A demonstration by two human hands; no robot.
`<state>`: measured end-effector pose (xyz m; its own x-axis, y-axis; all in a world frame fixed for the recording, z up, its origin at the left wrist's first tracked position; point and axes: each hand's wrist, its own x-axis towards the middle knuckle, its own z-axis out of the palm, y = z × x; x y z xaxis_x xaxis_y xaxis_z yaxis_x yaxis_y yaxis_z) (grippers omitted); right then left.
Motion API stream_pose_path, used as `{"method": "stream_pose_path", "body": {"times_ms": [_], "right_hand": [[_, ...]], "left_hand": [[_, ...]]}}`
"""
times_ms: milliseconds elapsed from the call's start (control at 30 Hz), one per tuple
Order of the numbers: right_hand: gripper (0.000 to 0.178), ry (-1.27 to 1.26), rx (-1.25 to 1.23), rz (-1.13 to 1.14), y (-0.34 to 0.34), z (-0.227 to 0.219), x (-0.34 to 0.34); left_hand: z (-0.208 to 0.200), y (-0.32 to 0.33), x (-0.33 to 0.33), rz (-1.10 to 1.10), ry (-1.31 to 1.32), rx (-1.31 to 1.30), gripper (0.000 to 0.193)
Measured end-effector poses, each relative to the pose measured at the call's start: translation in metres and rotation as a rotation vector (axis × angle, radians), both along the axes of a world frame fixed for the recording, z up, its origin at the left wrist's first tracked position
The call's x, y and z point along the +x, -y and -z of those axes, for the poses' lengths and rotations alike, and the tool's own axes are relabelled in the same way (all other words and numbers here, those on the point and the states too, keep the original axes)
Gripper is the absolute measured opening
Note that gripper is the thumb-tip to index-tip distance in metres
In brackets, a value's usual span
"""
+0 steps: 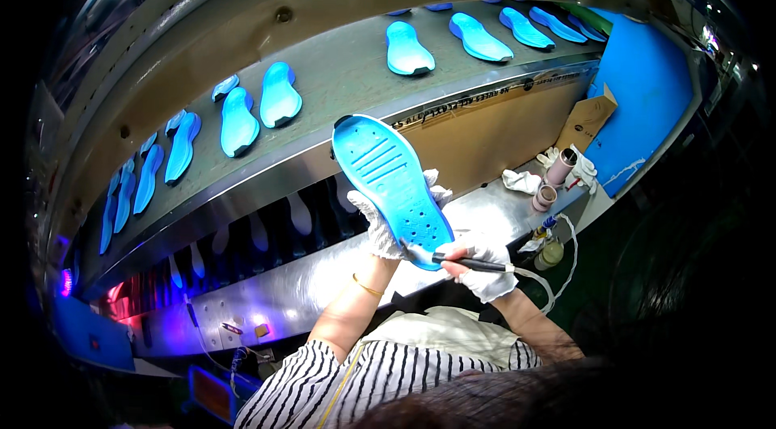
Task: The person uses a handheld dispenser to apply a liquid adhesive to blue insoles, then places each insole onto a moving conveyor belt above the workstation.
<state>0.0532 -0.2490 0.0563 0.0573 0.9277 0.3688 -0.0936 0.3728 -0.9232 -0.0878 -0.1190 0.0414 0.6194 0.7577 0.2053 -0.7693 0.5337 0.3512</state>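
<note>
A blue shoe sole (390, 178) with grooves and small holes is held up tilted in front of me, its dark-tipped end pointing away. My left hand (377, 227), in a white glove, is closed round the sole from beneath, with gloved fingertips showing past its right edge. In my right hand (485, 274), gloved with bare fingertips, is a black-handled brush (478, 265) with a pale tube running from its back end. The pale bristles touch or almost touch the near end of the sole; which of the two I cannot tell.
A conveyor belt (339, 65) carries several blue soles (280, 94) beyond my hands. Below it is a metal ledge (303, 288) with more soles behind. To the right are a cardboard sheet (493, 118), pink spools (560, 166), white cloths (521, 181) and a blue panel (647, 82).
</note>
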Motion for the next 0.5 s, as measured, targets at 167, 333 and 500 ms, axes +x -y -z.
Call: {"method": "stream_pose_path", "body": {"times_ms": [167,333,500], "right_hand": [[0.015,-0.349,-0.279,-0.077,0.002,-0.005,0.003],[0.014,0.041,-0.198,0.011,-0.001,-0.010,0.015],[0.013,-0.036,-0.411,-0.242,-0.014,0.005,0.025]], "left_hand": [[-0.017,-0.004,-0.001,0.097,0.146,0.171,0.117],[-0.033,-0.001,-0.011,0.151,-0.113,0.301,0.110],[-0.038,-0.005,-0.015,0.140,-0.411,0.372,0.095]]}}
